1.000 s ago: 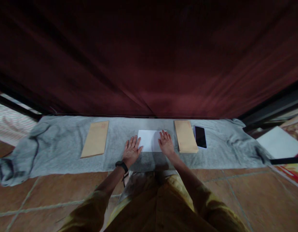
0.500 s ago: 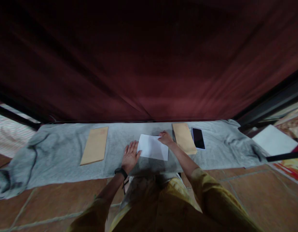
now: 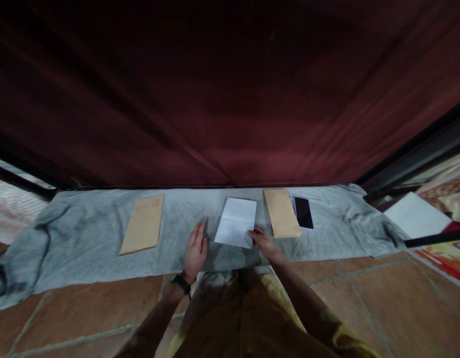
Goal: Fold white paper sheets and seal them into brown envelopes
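Note:
A white sheet of paper [image 3: 236, 219], with a faint crease across its middle, lies in front of me, its long side running away from me. My right hand [image 3: 263, 241] pinches its near right edge between thumb and fingers. My left hand [image 3: 195, 250], with a dark band at the wrist, is apart from the sheet on its left, fingers stretched out and holding nothing. Brown envelopes [image 3: 282, 214] lie to the right of the paper, apparently stacked. Another brown envelope [image 3: 143, 223] with reddish print at its top corner lies on the left.
A phone [image 3: 303, 213] with a dark screen lies beside the right-hand envelopes. Grey cloth [image 3: 92, 238] covers the narrow table. A dark red curtain [image 3: 230, 124] hangs behind it. At far right is a white flat object [image 3: 416, 215] near a dark bar.
The paper has turned from lying crosswise to lengthwise. My left hand has come off it and lifted to the left. My right hand has moved from its far edge to its near right edge.

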Action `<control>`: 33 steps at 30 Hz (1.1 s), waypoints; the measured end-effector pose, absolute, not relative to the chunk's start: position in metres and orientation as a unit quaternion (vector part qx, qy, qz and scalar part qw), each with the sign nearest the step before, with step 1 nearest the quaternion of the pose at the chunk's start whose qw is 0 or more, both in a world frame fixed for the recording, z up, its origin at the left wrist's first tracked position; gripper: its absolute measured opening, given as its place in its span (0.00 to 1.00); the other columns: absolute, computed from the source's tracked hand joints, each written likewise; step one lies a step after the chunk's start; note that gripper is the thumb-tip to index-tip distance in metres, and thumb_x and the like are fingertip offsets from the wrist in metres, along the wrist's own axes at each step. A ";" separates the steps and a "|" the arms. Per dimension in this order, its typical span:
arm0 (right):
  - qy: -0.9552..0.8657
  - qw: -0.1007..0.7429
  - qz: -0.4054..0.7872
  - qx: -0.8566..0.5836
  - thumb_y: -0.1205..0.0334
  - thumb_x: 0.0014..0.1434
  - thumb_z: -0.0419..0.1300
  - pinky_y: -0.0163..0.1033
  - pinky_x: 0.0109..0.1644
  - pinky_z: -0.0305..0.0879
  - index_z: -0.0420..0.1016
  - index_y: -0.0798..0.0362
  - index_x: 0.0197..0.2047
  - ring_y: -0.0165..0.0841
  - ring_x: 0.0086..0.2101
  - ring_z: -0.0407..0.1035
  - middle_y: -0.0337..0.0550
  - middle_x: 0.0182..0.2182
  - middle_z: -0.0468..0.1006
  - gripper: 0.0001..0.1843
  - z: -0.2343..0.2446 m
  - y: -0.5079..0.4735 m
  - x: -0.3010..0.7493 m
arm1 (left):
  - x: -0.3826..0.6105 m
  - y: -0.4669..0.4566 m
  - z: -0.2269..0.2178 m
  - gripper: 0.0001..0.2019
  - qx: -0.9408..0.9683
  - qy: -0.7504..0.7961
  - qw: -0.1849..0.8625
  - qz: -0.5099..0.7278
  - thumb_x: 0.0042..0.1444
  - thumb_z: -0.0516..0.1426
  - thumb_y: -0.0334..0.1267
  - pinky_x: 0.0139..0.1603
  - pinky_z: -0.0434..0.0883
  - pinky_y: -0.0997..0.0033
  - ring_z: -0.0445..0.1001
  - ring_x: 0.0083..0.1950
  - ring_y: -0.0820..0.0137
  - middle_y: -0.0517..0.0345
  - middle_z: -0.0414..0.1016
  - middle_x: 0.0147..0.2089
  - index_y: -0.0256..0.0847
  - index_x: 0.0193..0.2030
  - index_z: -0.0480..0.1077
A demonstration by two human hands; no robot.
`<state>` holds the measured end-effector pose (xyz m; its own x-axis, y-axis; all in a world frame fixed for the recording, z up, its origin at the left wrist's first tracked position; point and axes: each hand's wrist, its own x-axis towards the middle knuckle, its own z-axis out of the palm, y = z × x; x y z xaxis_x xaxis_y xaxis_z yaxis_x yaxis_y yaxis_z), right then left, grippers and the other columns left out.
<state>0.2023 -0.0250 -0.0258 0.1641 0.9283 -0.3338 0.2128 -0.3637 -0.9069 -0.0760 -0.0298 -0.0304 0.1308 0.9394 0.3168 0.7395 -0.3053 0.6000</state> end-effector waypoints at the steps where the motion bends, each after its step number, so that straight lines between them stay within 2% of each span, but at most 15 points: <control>1: -0.427 0.367 0.491 -0.665 0.45 0.52 0.58 0.34 0.26 0.64 0.73 0.53 0.35 0.33 0.25 0.70 0.37 0.24 0.74 0.19 -0.028 -0.028 0.199 | -0.073 -0.035 -0.030 0.31 0.752 0.556 0.153 0.320 0.67 0.44 0.32 0.74 0.59 0.54 0.54 0.76 0.63 0.53 0.52 0.76 0.47 0.76 0.47; 4: -0.441 0.357 0.491 -0.661 0.49 0.51 0.59 0.32 0.26 0.63 0.72 0.52 0.32 0.32 0.26 0.70 0.35 0.23 0.73 0.14 -0.030 -0.027 0.195 | -0.068 -0.048 -0.028 0.36 0.802 0.501 0.167 0.279 0.60 0.44 0.24 0.74 0.59 0.56 0.52 0.76 0.65 0.55 0.51 0.77 0.45 0.75 0.51; 7: -0.469 0.335 0.470 -0.668 0.55 0.51 0.59 0.31 0.28 0.62 0.73 0.52 0.30 0.31 0.27 0.69 0.34 0.22 0.72 0.09 -0.030 -0.020 0.197 | -0.068 -0.057 -0.029 0.38 0.827 0.468 0.189 0.249 0.56 0.44 0.20 0.74 0.61 0.56 0.55 0.75 0.68 0.58 0.56 0.75 0.47 0.73 0.56; 9: -0.491 0.317 0.446 -0.678 0.59 0.50 0.59 0.31 0.29 0.61 0.71 0.51 0.26 0.31 0.27 0.69 0.34 0.22 0.71 0.06 -0.030 -0.016 0.199 | -0.070 -0.060 -0.029 0.38 0.831 0.463 0.197 0.238 0.55 0.44 0.19 0.72 0.64 0.56 0.60 0.73 0.69 0.59 0.62 0.72 0.49 0.72 0.60; 12: -0.519 0.293 0.405 -0.693 0.63 0.52 0.59 0.32 0.33 0.62 0.71 0.51 0.24 0.32 0.29 0.70 0.35 0.23 0.72 0.06 -0.032 -0.018 0.199 | -0.071 -0.059 -0.027 0.34 0.829 0.472 0.182 0.239 0.60 0.43 0.21 0.71 0.66 0.53 0.63 0.71 0.68 0.58 0.67 0.69 0.50 0.69 0.64; 14: -0.531 0.281 0.380 -0.703 0.64 0.55 0.57 0.34 0.35 0.63 0.74 0.50 0.28 0.33 0.31 0.71 0.36 0.25 0.75 0.06 -0.033 -0.023 0.196 | -0.066 -0.054 -0.025 0.29 0.832 0.474 0.162 0.239 0.64 0.43 0.25 0.72 0.64 0.53 0.61 0.72 0.67 0.57 0.66 0.70 0.48 0.69 0.63; 17: -0.544 0.264 0.338 -0.721 0.65 0.59 0.55 0.37 0.38 0.65 0.77 0.51 0.43 0.36 0.34 0.74 0.42 0.32 0.80 0.11 -0.033 -0.032 0.187 | -0.046 -0.044 -0.022 0.26 0.849 0.472 0.119 0.206 0.69 0.45 0.34 0.74 0.60 0.52 0.54 0.76 0.64 0.51 0.59 0.74 0.42 0.73 0.57; 21: -0.596 0.179 0.207 -0.755 0.61 0.67 0.50 0.41 0.41 0.68 0.70 0.54 0.59 0.41 0.36 0.78 0.51 0.41 0.83 0.20 -0.030 -0.047 0.174 | -0.014 -0.033 -0.023 0.28 0.852 0.500 0.067 0.143 0.70 0.47 0.40 0.74 0.55 0.49 0.47 0.78 0.58 0.43 0.50 0.77 0.36 0.74 0.53; 23: -0.614 0.144 0.155 -0.760 0.60 0.69 0.48 0.42 0.41 0.70 0.67 0.55 0.62 0.41 0.37 0.78 0.54 0.46 0.81 0.22 -0.029 -0.054 0.170 | -0.005 -0.029 -0.026 0.28 0.851 0.507 0.057 0.120 0.70 0.47 0.41 0.74 0.54 0.47 0.47 0.78 0.57 0.43 0.50 0.77 0.38 0.74 0.53; 26: -0.637 0.135 0.100 -0.753 0.60 0.71 0.48 0.44 0.45 0.71 0.65 0.56 0.65 0.42 0.41 0.77 0.57 0.49 0.79 0.22 -0.028 -0.059 0.168 | -0.001 -0.027 -0.031 0.27 0.850 0.515 0.052 0.102 0.71 0.46 0.44 0.74 0.52 0.45 0.48 0.77 0.55 0.43 0.50 0.77 0.40 0.74 0.54; 29: -0.682 0.175 0.073 -0.707 0.60 0.71 0.47 0.48 0.54 0.69 0.67 0.57 0.64 0.44 0.50 0.73 0.59 0.51 0.77 0.22 -0.028 -0.055 0.167 | -0.002 -0.027 -0.034 0.27 0.849 0.517 0.048 0.098 0.71 0.45 0.45 0.74 0.51 0.45 0.48 0.77 0.55 0.41 0.51 0.76 0.39 0.74 0.55; 33: -0.745 0.226 0.074 -0.623 0.58 0.73 0.45 0.50 0.66 0.61 0.66 0.55 0.67 0.42 0.63 0.62 0.54 0.64 0.69 0.24 -0.032 -0.044 0.163 | -0.004 -0.026 -0.035 0.28 0.852 0.512 0.038 0.100 0.71 0.44 0.44 0.75 0.49 0.46 0.46 0.78 0.56 0.42 0.51 0.76 0.37 0.74 0.53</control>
<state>0.1630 -0.0438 -0.0321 -0.1219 0.9622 0.2436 0.8950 0.2127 -0.3921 -0.0037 -0.0258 -0.0355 0.4559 0.8804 0.1307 0.8651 -0.4728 0.1675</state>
